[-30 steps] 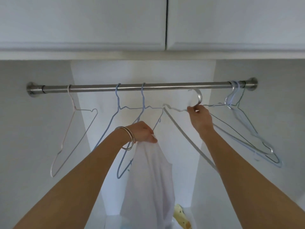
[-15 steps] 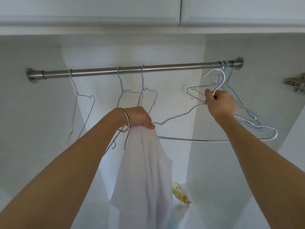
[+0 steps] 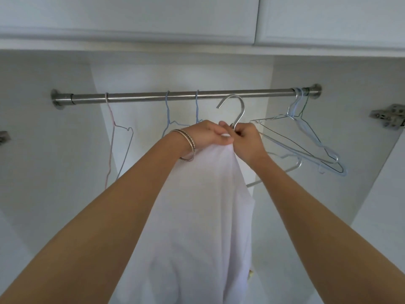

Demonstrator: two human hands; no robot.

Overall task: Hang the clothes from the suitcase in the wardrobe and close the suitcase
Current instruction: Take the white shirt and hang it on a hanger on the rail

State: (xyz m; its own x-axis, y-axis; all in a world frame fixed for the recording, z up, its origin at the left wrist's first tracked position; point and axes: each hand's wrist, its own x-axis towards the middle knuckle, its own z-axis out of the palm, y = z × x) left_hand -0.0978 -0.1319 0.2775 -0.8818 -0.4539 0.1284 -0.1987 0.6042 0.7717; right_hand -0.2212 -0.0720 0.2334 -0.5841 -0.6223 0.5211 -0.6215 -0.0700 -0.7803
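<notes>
Garment [image 3: 197, 216], white and limp, is now at the hanger [image 3: 237, 110]; half a second ago the two were well apart. The left hand [image 3: 208, 134], with bangles [image 3: 186, 145] at the wrist, is closed on the cloth's upper edge, fingers curled and a small fold showing between them. The right hand [image 3: 247, 139] is closed around the hanger's neck just below the hook. Both hands are touching, knuckle to knuckle, where before the right one was out toward the rod's right end with the hanger swung sideways.

The silver hanger is off the rod [image 3: 186, 96]: its hook stands upright in front of and just below the bar, not over it. Part of its lower bar shows to the right of the cloth; the rest is hidden, so whether any of the hanger is inside the garment cannot be told.

The cloth hangs straight down between the forearms and fills the lower centre of the view.

On the rod, a pink hanger [image 3: 114, 137] hangs at the left, two blue ones [image 3: 168, 119] near the middle, and a bunch of wire hangers [image 3: 306, 132] at the far right. All are bare.

Judgement: the step has passed from fetching a hanger to threading the garment on it. Hooking onto the rod remains. The suitcase is out of view; its state is unknown.
</notes>
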